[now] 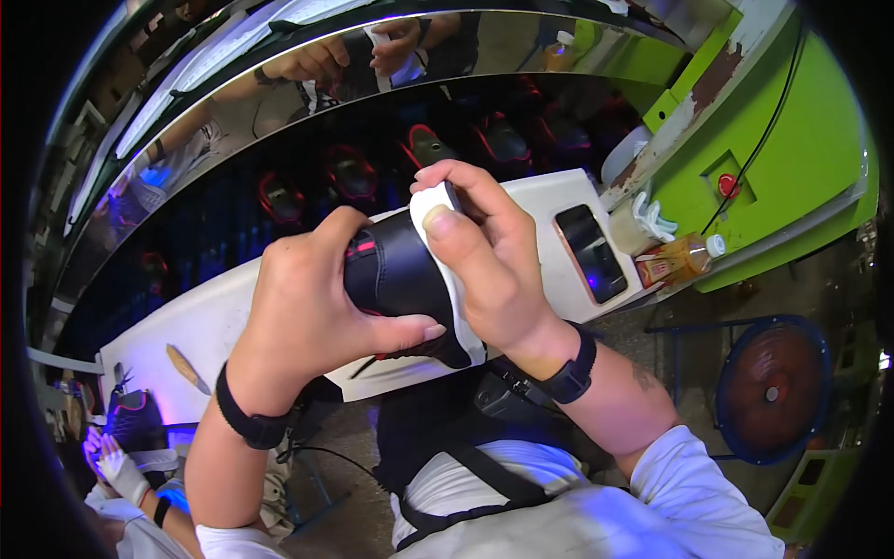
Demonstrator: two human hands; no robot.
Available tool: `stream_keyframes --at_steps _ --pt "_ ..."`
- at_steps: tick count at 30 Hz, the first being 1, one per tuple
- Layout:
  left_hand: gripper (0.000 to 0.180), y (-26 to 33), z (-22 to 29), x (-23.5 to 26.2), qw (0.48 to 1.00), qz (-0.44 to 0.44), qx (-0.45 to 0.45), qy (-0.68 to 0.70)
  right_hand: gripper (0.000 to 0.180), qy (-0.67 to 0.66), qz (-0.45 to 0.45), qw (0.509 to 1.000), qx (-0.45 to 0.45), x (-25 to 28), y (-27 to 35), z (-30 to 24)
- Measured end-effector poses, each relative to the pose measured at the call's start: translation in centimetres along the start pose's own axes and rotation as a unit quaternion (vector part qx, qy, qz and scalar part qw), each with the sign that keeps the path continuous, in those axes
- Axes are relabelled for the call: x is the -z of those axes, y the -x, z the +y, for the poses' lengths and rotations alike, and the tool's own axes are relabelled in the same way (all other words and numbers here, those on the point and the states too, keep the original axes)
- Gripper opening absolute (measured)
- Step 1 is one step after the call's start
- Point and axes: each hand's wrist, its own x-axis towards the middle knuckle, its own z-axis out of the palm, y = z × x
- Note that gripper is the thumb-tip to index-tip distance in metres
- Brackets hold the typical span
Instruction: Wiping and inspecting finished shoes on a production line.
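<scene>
In front of me, above a white worktop, I hold a black shoe [396, 265] with red trim, tilted on its side. My left hand [303, 303] is closed round the dark upper, its thumb lying along the side near the laces. A white sole [430, 202] runs along the shoe's right side. My right hand [503, 256] is closed on that sole, thumb pressing near the far end and fingers wrapped behind it. Part of the sole is hidden by my right hand, so I cannot tell whether it is fully joined to the upper.
Beyond the worktop [223, 317], several dark shoes [352, 174] stand in a dark recess of a machine. A phone [590, 252], a container with white cloth [638, 224] and a bottle [691, 259] are right. A wooden-handled tool [187, 369] lies left, near a co-worker's gloved hand [123, 473].
</scene>
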Motion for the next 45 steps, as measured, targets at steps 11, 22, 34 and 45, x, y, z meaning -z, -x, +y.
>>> stream_keyframes --at_steps 11,22,34,45 --pt "0.073 4.9 -2.8 0.8 0.998 0.063 0.025 0.009 0.047 -0.518 0.164 0.836 -0.074 -1.1 1.2 3.6" --pt "0.063 2.9 4.0 -0.1 0.995 0.03 -0.046 -0.086 0.086 0.101 -0.079 0.991 0.033 1.1 2.4 -1.7" --pt "0.08 5.6 7.7 -2.9 0.98 0.018 -0.104 -0.169 0.055 0.027 -0.031 0.999 0.025 3.4 7.6 -4.1" --pt "0.068 1.5 6.8 -3.3 0.981 0.003 -0.125 -0.149 0.051 0.241 -0.056 0.968 -0.042 4.8 3.7 -6.4"
